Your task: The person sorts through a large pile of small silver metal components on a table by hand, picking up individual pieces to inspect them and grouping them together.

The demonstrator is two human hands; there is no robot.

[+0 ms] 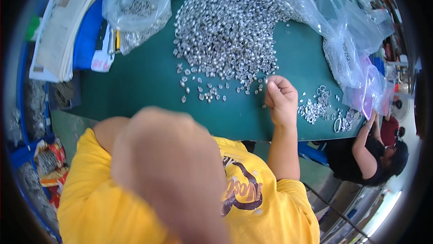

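Observation:
My right hand (pixel 282 97) is closed, thumb and fingers pinched together, at the near right edge of a large heap of small silvery metal pieces (pixel 221 27). Whatever sits between its fingertips is too small to make out. Loose pieces (pixel 209 94) lie scattered on the green table (pixel 140 86) in front of the heap. My left hand (pixel 167 149) is raised close to the camera, large and smeared by motion, so its fingers do not show. To the right of my right hand lies a smaller group of metal parts (pixel 318 106), with some rings among them.
A clear plastic bag (pixel 137 7) of metal pieces stands at the far left, beside stacked papers (pixel 67 27). Large clear plastic bags (pixel 343 32) cover the right side. Another person in black (pixel 365 158) reaches toward the table's right end. Shelving (pixel 22 153) stands at left.

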